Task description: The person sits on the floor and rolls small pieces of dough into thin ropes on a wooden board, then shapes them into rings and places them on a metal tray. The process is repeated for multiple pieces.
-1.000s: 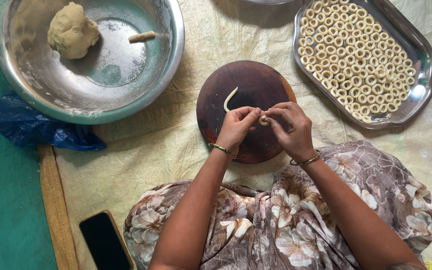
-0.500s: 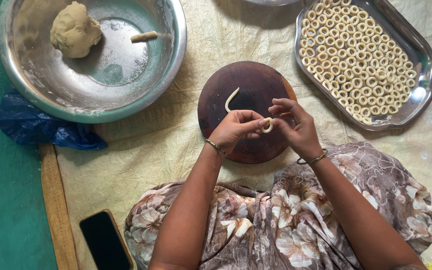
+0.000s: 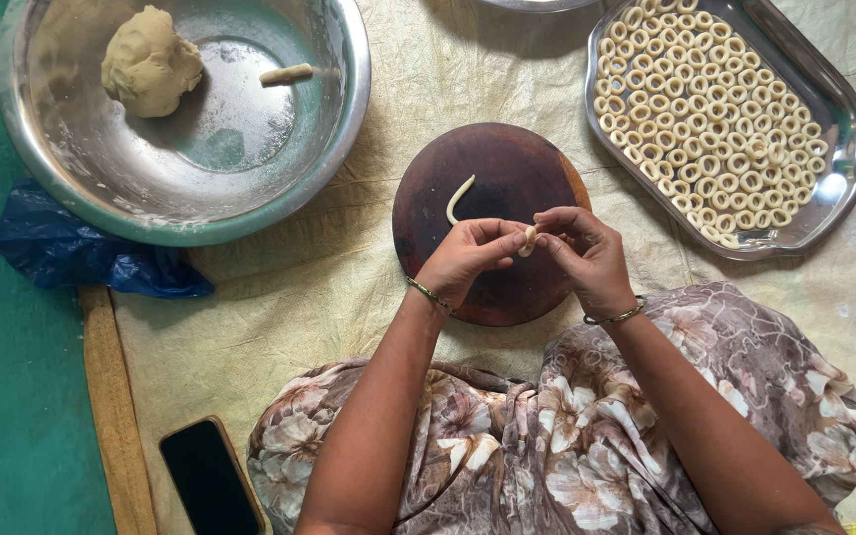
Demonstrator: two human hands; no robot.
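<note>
My left hand [image 3: 466, 256] and my right hand [image 3: 587, 253] meet fingertip to fingertip over a round dark wooden board [image 3: 482, 163]. Both pinch a small piece of pale dough [image 3: 526, 241] between them. A thin curved dough strip [image 3: 458, 197] lies loose on the board just above my left hand. To the upper right stands a steel tray [image 3: 837, 163] filled with several small dough rings [image 3: 715, 129]. At upper left a big steel bowl [image 3: 250, 188] holds a dough ball [image 3: 151, 62] and a short dough roll [image 3: 285, 73].
Everything rests on a cream cloth [image 3: 309, 297]. A crumpled blue plastic bag [image 3: 81, 253] lies under the bowl's left side. A wooden stick [image 3: 111, 406] and a dark phone [image 3: 212, 480] lie at lower left. My lap in floral fabric [image 3: 547, 446] fills the bottom.
My hands have stayed together over the board, with the fingers shifting around the small dough piece. The curved strip has not moved.
</note>
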